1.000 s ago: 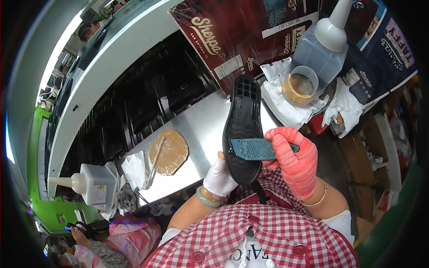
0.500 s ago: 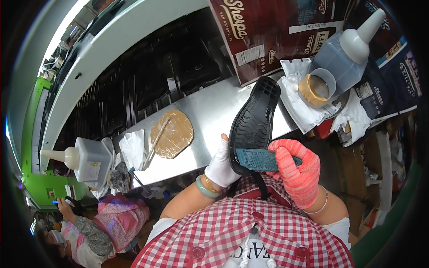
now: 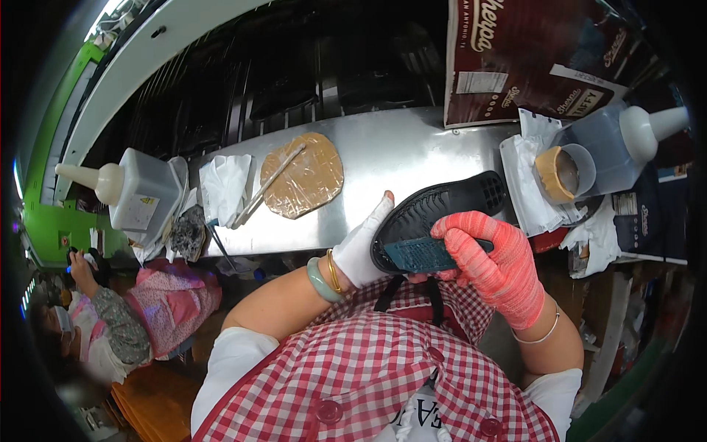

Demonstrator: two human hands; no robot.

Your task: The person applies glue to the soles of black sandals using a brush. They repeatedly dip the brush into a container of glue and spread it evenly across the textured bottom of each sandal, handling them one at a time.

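Left hand [image 3: 361, 254], white-gloved, clasped the black shoe sole [image 3: 434, 208] by its rounded end | right hand [image 3: 492, 264], coral-gloved, pinched the teal strip [image 3: 418, 255] across it | sole held up at metal counter's [image 3: 405, 151] near edge | judged light, rubbery, bendable (face possibly slick); best gripped by outer rim.

At the far right, a dark red box [image 3: 537, 55] carries large, pale script lettering, smaller words, a pale printed strip [image 3: 578, 75] and a white panel [image 3: 481, 82] of fine print too small to make out, while the dark blue carton [image 3: 655, 221] nearer at the right edge shows white script beside a light panel. On the left, the squeeze bottle [image 3: 158, 184] bears a white label [image 3: 142, 211] with a yellow warning sign. Nearest, big black letters, partly covered, mark the person's white shirt [image 3: 427, 414].
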